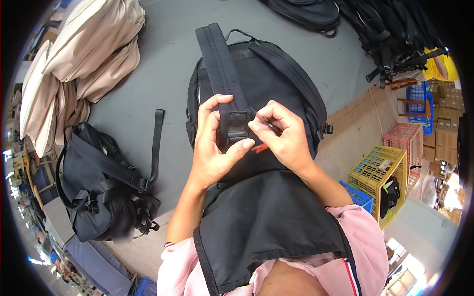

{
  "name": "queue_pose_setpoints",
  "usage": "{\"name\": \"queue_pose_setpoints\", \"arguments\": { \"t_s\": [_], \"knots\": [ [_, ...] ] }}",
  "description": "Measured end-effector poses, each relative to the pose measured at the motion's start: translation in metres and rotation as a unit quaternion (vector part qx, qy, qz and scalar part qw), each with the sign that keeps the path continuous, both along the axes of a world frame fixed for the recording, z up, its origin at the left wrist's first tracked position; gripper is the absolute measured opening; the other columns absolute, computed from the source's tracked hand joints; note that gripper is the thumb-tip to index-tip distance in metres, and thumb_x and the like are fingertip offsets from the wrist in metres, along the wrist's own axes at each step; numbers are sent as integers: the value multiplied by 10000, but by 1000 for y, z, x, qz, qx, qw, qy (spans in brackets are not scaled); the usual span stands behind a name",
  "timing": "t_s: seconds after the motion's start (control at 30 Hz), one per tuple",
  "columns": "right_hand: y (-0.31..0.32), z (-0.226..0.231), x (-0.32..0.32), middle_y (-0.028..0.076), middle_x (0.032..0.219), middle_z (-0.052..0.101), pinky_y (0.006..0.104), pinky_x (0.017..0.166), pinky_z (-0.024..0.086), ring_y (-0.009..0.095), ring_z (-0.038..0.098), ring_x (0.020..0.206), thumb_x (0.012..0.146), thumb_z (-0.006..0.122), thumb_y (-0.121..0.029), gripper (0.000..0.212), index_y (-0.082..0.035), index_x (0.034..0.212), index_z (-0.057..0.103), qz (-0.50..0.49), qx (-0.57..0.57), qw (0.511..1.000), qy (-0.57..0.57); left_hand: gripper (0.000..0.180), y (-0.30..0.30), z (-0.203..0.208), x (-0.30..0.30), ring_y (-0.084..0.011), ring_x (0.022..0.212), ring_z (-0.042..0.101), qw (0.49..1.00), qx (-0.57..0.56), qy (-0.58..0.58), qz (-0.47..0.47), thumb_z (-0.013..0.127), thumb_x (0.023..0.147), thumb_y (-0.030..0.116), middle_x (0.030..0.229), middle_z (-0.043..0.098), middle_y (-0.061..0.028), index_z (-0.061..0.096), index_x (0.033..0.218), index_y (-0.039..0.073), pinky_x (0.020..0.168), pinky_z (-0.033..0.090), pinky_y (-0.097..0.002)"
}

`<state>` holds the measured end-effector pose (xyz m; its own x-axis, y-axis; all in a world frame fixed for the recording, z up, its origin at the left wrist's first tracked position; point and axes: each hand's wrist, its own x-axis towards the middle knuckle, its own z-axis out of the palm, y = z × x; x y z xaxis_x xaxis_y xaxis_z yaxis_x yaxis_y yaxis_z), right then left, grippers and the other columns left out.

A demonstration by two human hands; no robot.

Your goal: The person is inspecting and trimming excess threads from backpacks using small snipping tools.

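Observation:
A black backpack (271,84) lies on the grey table in front of me, its strap side up. One padded shoulder strap (219,64) runs down to a stitched end with a buckle (238,133). My left hand (212,153) is closed around that strap end, fingers on its left edge and thumb below the buckle. Just right of the buckle, my right hand (284,140) is closed in a pinch at the strap's edge. Something thin and dark shows between its fingers, too hidden to name. A small orange piece (259,147) shows beneath the right hand.
Another black backpack (98,182) with loose straps sits at the table's left edge. Beige bags (94,44) are piled at the far left, black bags (390,29) at the far right. Plastic crates (377,163) stand on the floor to the right. A black apron (276,217) covers my front.

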<state>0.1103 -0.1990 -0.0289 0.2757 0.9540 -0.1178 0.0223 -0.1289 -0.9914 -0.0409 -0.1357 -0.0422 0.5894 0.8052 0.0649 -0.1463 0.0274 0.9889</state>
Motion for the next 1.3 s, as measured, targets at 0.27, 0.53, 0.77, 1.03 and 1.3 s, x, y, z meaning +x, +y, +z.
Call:
{"name": "queue_pose_setpoints", "arguments": {
  "t_s": [0.27,0.53,0.77,1.03,1.3],
  "knots": [
    [-8,0,14,-31,766,535,192,580,408,16,479,670,826,670,-68,137,-24,866,547,-32,7,993,116,372,-4,-7,0,-145,993,505,996,3,93,6,747,721,95,1242,385,-77,548,1015,-18,808,464,-282],
    [-19,5,10,-14,607,512,206,503,367,36,437,529,764,759,-140,254,-26,781,533,23,-18,992,-126,323,-7,-13,5,-190,984,501,992,71,107,17,716,728,58,1110,453,-98,549,993,-19,815,450,-289],
    [-13,-10,14,-47,651,474,196,494,324,3,389,563,841,620,-48,138,-13,750,521,-18,-3,1000,15,307,-14,-13,13,-246,921,518,969,170,176,22,728,714,60,1025,470,-138,542,942,-28,776,463,-314],
    [-30,6,12,-41,662,490,167,531,413,-4,433,605,841,650,-61,115,-20,827,544,-61,16,995,82,317,-11,-12,10,-137,929,501,996,-6,85,-25,719,747,55,1014,453,-61,580,1021,-23,794,457,-272],
    [-45,-13,24,72,825,569,280,557,457,145,576,656,717,726,-22,274,-45,957,596,-78,84,942,-314,267,-10,-7,10,-98,921,497,987,-160,5,-24,709,765,37,1005,449,-19,606,1008,-2,812,442,-235]
  ]
}}
